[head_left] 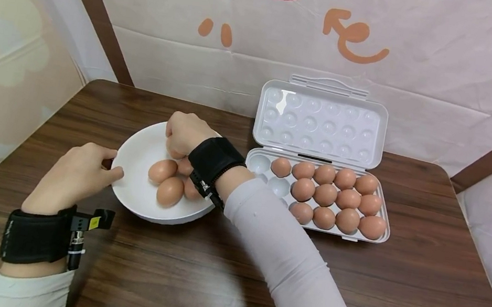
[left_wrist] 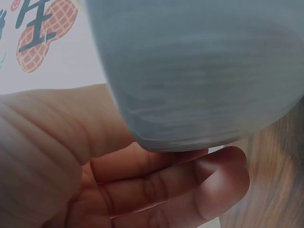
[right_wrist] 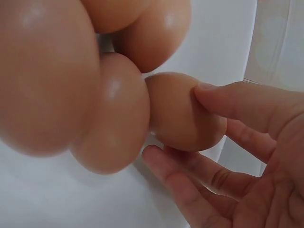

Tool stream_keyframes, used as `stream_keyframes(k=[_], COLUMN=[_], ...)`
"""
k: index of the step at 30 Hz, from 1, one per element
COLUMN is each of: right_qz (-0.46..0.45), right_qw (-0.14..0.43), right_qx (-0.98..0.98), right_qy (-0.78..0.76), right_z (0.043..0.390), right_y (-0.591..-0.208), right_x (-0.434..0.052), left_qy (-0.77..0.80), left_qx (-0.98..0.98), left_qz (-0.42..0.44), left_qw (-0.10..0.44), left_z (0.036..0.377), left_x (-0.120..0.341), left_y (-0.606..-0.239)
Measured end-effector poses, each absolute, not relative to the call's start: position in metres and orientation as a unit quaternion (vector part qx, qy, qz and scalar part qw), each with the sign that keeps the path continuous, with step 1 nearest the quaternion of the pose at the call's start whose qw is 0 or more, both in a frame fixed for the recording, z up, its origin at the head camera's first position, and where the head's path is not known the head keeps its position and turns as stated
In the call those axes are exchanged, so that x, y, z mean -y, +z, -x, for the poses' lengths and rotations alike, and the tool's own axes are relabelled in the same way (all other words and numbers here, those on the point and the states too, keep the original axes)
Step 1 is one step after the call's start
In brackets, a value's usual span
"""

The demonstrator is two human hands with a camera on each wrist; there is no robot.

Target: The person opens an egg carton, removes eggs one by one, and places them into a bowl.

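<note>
A white bowl (head_left: 132,179) stands on the left half of the table with several brown eggs (head_left: 170,192) in it. At the bowl's left rim, my left hand (head_left: 73,175) grips the edge; in the left wrist view, its fingers (left_wrist: 221,183) curl under the bowl's grey-looking side. My right hand (head_left: 188,134) reaches over the far part of the bowl. Up close, its thumb and fingers pinch one egg (right_wrist: 183,116), which touches a neighbouring egg (right_wrist: 116,114). From the head view, the right hand and wrist partly cover the eggs.
Right of the bowl lies an opened white egg carton (head_left: 279,186), its lid (head_left: 322,125) tilted back near the curtain (head_left: 155,60). Several eggs (head_left: 325,194) fill most of its cups; bare cups show at its left end. The wooden table (head_left: 426,286) extends around both.
</note>
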State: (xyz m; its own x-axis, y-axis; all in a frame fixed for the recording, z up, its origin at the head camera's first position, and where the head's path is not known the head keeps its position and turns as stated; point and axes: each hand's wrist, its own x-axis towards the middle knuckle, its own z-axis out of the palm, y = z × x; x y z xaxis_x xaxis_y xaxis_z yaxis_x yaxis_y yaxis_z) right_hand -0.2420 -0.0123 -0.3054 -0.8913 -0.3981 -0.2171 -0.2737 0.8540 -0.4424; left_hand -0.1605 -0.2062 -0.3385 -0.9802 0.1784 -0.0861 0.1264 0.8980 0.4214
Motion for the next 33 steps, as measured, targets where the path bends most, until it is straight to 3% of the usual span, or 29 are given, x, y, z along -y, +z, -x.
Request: stream_keyframes(k=[11, 18, 33], right_qz=[0.170, 0.161, 0.173], right_qw=[0.151, 0.178, 0.145], right_qx=[-0.959, -0.955, -0.964], right_qy=[-0.169, -0.172, -0.142], right_z=[0.232, 0.233, 0.230], right_y=[-0.308, -0.307, -0.272], right_x=[0.005, 0.003, -0.028], left_qy=[0.214, 0.215, 0.213], left_qx=[-0.972, -0.972, -0.972], left_qz=[-0.076, -0.073, -0.076], left_qw=[0.063, 0.068, 0.067], left_z=[0.162, 0.161, 0.161], left_x=[0.205, 0.206, 0.206], left_y=[-0.336, -0.337, -0.338])
